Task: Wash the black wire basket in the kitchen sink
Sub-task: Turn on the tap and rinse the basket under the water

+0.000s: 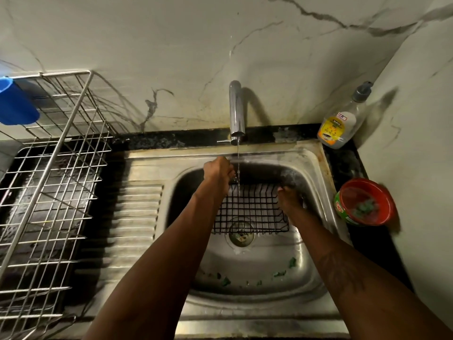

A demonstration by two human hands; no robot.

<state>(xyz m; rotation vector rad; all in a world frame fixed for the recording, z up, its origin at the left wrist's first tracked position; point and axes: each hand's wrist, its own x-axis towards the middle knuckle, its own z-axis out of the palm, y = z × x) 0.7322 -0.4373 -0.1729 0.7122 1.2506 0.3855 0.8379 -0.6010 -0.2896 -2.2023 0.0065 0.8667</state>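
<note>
Two bare forearms reach forward over the near rim of the steel sink [257,312]. In the near part of the bowl lie a few small green scraps [279,274], scattered on the wet metal. Farther in is the round drain [242,233], seen partly through the near edge of the black wire basket [252,209].

The basket sits in the far half of the bowl, tilted up toward the tap. The left hand [218,171] curls its fingers over the basket's far left corner and grips the rim. The right hand [289,198] holds the right side, fingers hooked around the wires near the top edge. Nothing lies in the basket. A thin stream of water [238,163] falls just beside the left hand's knuckles and onto the far wires.

The stream comes from a chrome tap [236,109] at the back of the sink. On the dark counter to the right stands a red tub [365,202] with something green and blurred inside. Behind it, in the corner, stands a clear bottle [343,121] with a yellow label; how much it holds cannot be told. To the left, a silver dish rack [54,182] stands over a dark tray, with a blue cup [14,104] at its far end.
</note>
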